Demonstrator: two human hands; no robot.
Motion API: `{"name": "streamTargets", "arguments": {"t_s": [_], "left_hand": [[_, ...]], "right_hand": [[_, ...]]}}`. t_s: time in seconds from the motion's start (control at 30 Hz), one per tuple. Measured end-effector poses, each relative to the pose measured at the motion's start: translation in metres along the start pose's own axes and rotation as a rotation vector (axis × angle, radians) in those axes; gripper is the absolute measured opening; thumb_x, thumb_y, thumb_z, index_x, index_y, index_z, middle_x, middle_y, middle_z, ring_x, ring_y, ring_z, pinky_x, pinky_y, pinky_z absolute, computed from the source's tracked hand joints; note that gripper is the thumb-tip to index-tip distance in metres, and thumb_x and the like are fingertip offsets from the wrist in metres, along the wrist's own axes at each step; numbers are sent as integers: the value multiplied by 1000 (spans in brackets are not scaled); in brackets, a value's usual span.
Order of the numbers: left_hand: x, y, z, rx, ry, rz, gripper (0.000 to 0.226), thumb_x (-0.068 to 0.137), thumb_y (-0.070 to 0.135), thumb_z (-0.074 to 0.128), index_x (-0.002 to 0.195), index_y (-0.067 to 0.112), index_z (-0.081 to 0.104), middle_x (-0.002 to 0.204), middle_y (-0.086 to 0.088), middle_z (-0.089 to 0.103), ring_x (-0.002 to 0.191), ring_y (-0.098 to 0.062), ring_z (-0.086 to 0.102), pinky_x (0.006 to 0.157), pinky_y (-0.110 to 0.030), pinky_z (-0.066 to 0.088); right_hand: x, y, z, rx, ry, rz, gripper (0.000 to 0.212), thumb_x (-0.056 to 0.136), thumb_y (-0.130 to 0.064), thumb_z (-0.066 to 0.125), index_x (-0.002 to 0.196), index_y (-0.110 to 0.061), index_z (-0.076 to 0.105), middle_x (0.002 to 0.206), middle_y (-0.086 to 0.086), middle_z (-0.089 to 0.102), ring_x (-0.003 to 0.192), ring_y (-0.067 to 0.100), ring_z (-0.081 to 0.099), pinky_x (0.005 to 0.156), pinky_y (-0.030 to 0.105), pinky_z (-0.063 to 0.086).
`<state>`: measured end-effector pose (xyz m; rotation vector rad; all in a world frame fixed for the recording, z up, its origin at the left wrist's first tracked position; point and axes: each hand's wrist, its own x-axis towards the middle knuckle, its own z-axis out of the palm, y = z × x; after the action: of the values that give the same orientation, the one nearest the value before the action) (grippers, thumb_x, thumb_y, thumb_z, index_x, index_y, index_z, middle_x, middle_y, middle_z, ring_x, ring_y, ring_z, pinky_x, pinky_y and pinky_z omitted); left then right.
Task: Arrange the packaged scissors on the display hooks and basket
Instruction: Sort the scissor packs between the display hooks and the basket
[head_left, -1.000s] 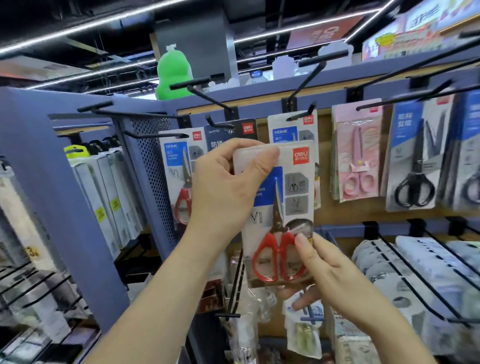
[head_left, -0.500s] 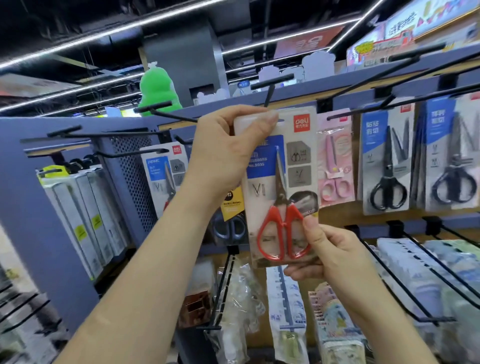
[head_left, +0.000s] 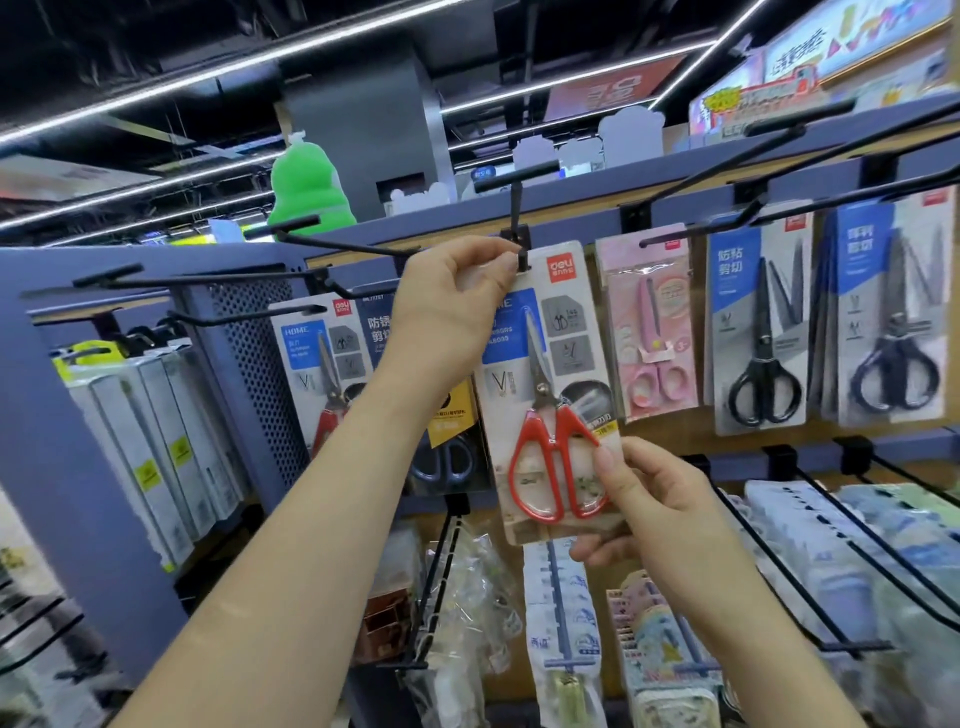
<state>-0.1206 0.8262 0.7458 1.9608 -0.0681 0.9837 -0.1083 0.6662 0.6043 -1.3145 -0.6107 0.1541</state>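
Note:
I hold a packaged pair of red-handled scissors (head_left: 545, 415) upright in front of the display wall. My left hand (head_left: 447, 312) pinches the pack's top left corner, right at the tip of a black display hook (head_left: 519, 218). My right hand (head_left: 654, 499) grips the pack's lower right edge, thumb on the front. The pack's hang hole sits at the hook's end; whether it is threaded on I cannot tell. Another red-handled scissors pack (head_left: 324, 374) hangs to the left, partly behind my left arm.
To the right hang a pink scissors pack (head_left: 649, 322) and black scissors packs (head_left: 761, 338). A dark scissors pack with a yellow label (head_left: 449, 436) hangs behind my left wrist. Empty black hooks (head_left: 208, 280) jut out at the upper left. Lower hooks hold stationery packs (head_left: 563, 623).
Both hands raised the red scissors pack up and to the right, bringing its top to the tip of the hook. The view shifted with them.

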Motion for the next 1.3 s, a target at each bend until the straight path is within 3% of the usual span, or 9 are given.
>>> {"name": "streamTargets", "arguments": {"t_s": [0.07,0.27,0.43,0.67,0.83,0.93,1.07,1.13,1.3], "left_hand": [[4,-2,8,131,28,15,13,100,24,55,106,26,66,102,13,63,95,-4,64,68,-16,56],[-4,-36,13,420,36,18,66,91,8,58,141,44,35,127,4,46,103,-14,60,87,-42,56],[-41,-52,2,439,58,11,49,91,1,51,129,31,55,124,10,52,97,4,57,82,-14,46],[-86,-73,0,478,27,5,35,90,1,57,103,30,70,103,19,62,95,8,56,77,-4,40],[-127,-71,2,359,12,-4,31,92,2,58,102,28,72,98,24,65,96,10,58,79,-2,41],[-155,-68,4,256,-31,21,31,93,5,58,99,33,71,89,25,68,89,6,63,74,-8,47],[-191,-72,12,144,-172,84,35,94,13,61,93,47,64,87,22,67,70,-5,64,57,-21,48],[-209,-76,18,96,-243,126,17,91,24,62,93,38,71,85,26,68,72,7,62,60,-10,46],[-259,-89,44,-7,-522,197,11,84,25,64,91,26,73,90,16,68,81,7,61,71,-10,47]], "right_hand": [[8,3,-1,-90,45,-29,18,98,-26,55,97,-13,66,80,14,73,58,33,69,53,37,57],[48,15,0,-272,202,-74,21,99,-30,56,91,-12,63,76,11,72,51,25,70,52,39,60],[92,32,1,-612,238,-69,32,99,-45,48,83,-21,61,75,0,70,57,19,70,63,42,59],[108,24,-3,-1003,174,40,55,98,-60,33,86,-15,60,89,9,67,83,32,61,71,38,50],[65,15,-13,-1110,184,46,41,97,-48,49,119,-14,58,111,11,67,102,35,61,75,37,45],[23,10,-25,-929,248,-36,37,97,-33,54,132,-22,57,98,-2,70,89,21,65,74,36,51],[-43,4,-42,-865,250,-32,18,96,-26,58,111,-27,68,80,-12,69,73,10,66,69,39,56],[-79,3,-52,-873,271,11,14,95,-25,59,103,-30,69,78,-9,71,71,13,68,69,42,57],[-175,7,-75,-1128,254,252,13,96,-30,56,101,-33,69,73,-23,64,67,-4,62,58,15,45]]}}
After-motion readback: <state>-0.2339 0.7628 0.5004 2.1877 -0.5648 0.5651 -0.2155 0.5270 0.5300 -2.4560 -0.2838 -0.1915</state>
